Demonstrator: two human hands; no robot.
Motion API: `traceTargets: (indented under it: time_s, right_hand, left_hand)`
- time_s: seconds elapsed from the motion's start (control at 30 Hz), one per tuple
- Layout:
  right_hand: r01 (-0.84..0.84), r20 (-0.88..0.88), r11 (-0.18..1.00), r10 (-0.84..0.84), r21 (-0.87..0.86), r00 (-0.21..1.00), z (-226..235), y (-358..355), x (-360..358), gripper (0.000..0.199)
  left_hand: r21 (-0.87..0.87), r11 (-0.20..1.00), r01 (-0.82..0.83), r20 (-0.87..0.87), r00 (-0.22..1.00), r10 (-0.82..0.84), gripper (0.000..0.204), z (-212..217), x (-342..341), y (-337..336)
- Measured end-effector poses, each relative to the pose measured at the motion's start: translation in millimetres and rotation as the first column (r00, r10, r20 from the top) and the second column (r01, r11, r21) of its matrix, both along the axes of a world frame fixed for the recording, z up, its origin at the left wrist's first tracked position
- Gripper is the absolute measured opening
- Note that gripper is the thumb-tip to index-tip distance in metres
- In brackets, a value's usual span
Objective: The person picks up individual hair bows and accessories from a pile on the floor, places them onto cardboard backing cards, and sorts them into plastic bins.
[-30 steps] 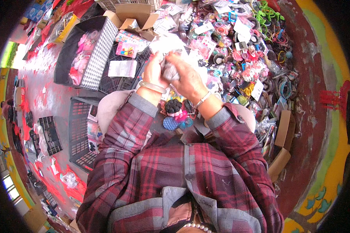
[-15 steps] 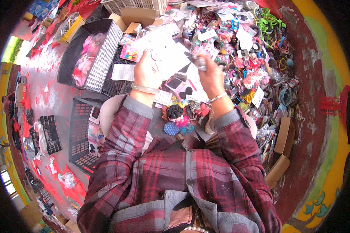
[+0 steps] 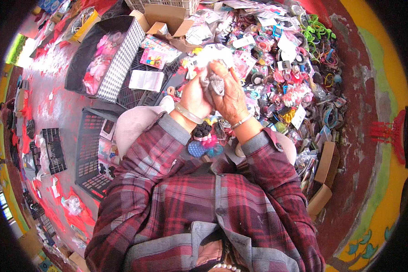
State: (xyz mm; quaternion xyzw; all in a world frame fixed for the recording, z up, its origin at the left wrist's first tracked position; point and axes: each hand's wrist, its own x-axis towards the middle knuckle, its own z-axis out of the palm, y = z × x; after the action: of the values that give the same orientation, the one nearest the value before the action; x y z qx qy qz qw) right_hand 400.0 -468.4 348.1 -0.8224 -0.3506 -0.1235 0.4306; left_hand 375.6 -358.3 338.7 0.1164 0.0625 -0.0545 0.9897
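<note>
My two hands meet in front of me above the pile. A crumpled grey knitted cloth (image 3: pixel 216 86) is pressed between them. My left hand (image 3: pixel 195 98) is curled against its near left side, its fingertips hidden. The fingers of my right hand (image 3: pixel 230 93) are bent over the cloth from the right. Just beyond the fingers shows a bright white piece (image 3: pixel 215 52) with small dark marks; whether a hand holds it I cannot tell. Black braided hair ties (image 3: pixel 202 130) and a blue dotted round piece (image 3: pixel 196 149) lie below my wrists.
Hair accessories and packets form a large pile (image 3: pixel 285 77) ahead and right. At left are a houndstooth box (image 3: pixel 122 61) with pink fluffy items and a dark plastic crate (image 3: pixel 87 152). An open cardboard box (image 3: pixel 163 20) stands at the back, and clear packets (image 3: pixel 146 80) lie nearer.
My hands have come together, the left moving right and the right moving left. The broad white sheet in my left hand no longer shows flat. The grey cloth is now between both hands.
</note>
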Motion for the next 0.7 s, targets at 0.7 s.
traceTargets:
  time_s: [0.7]
  right_hand:
    - [0.178,-0.068,0.96,-0.197,-0.218,0.978,34,-32,15,0.056]
  left_hand:
    - [0.831,0.313,-0.461,0.371,0.877,0.306,0.024,-19,13,39]
